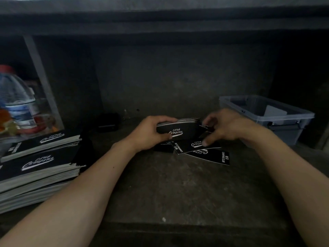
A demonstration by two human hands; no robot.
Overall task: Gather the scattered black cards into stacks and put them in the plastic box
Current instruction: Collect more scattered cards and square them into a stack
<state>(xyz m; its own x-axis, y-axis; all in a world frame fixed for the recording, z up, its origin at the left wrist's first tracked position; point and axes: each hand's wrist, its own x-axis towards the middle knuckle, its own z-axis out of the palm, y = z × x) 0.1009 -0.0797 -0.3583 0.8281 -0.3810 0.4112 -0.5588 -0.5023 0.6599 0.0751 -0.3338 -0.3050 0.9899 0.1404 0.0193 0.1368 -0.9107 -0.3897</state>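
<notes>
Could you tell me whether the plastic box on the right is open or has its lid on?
Open: the plastic box has no lid on it, and a pale flat item shows inside.

Two bare arms of one person, seen from the wearer's own head. The left hand (149, 134) and right hand (226, 127) are uncovered. Behind each hand, a bare wrist widens into a long bare forearm that runs to the lower edge of the view. A small dark mole (114, 167) sits on the left forearm (80, 193), just behind the wrist. Dim light shades the right forearm (284, 175).
</notes>
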